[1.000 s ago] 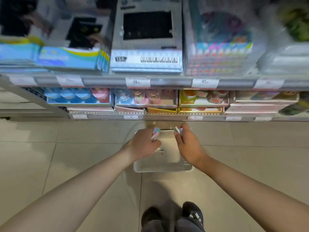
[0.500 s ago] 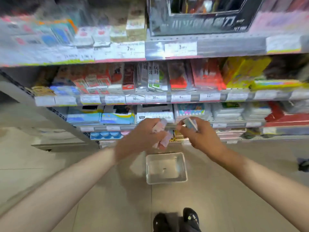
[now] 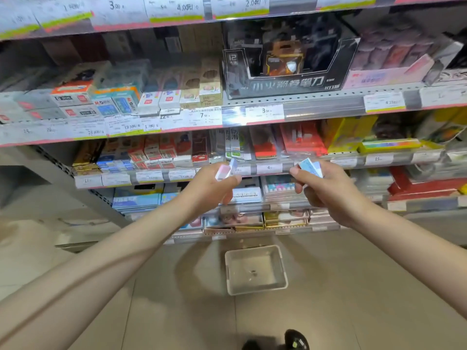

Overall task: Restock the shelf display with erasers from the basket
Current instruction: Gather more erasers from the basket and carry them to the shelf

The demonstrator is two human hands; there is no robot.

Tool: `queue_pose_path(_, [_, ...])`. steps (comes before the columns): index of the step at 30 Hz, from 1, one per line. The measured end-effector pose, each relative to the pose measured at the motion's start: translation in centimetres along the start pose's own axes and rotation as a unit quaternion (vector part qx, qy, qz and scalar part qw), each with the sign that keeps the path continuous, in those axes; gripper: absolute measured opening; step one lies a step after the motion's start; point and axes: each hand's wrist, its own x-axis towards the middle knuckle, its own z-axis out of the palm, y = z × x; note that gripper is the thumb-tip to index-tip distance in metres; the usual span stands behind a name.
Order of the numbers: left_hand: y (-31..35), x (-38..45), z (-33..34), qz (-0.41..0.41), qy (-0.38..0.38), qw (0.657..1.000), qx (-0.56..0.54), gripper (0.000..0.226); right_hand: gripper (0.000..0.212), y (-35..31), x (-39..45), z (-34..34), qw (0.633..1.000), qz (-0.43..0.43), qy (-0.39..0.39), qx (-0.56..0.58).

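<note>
Both hands (image 3: 212, 188) (image 3: 328, 193) grip partly hidden erasers (image 3: 225, 170) (image 3: 310, 168).

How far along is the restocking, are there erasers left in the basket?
The basket on the floor looks emptied; only a small dark speck shows on its bottom. In hand: the left hand grips pink erasers and the right hand grips blue erasers, both raised in front of the shelf. Left: setting these on the display. Which slot they go to cannot be told.
</note>
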Motion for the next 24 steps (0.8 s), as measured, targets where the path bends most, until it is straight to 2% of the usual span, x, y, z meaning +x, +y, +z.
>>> queue_pose_path(2, [0.2, 0.0, 0.2, -0.01, -0.019, 1.0, -0.016, 0.032, 0.033, -0.4, 0.2, 0.7, 1.0, -0.001, -0.013, -0.001])
queue_pose_path(8, [0.1, 0.3, 1.1, 0.017, -0.04, 0.998, -0.045, 0.029, 0.034, -0.2, 1.2, 2.3, 0.999, 0.0, -0.039, 0.004])
queue_pose_path(13, [-3.5, 1.5, 2.3, -0.017, -0.044, 0.99, -0.132, 0.012, 0.03, 3.3, 2.1, 3.0, 0.998, 0.029, -0.058, 0.006])
queue_pose_path(19, [-11.8, 4.0, 6.7, -0.079, -0.042, 0.991, -0.101, 0.015, 0.02, 13.1, 4.2, 3.5, 0.992, 0.087, -0.082, -0.024])
queue_pose_path(21, [-16.0, 5.4, 9.0, -0.094, -0.032, 0.99, -0.101, 0.015, 0.022, 17.4, 5.3, 3.7, 0.991, 0.09, -0.084, -0.051])
queue_pose_path(24, [-22.4, 7.4, 13.1, -0.123, -0.003, 0.988, -0.096, 0.028, 0.028, 24.7, 7.1, 4.2, 0.987, 0.087, -0.085, -0.104])
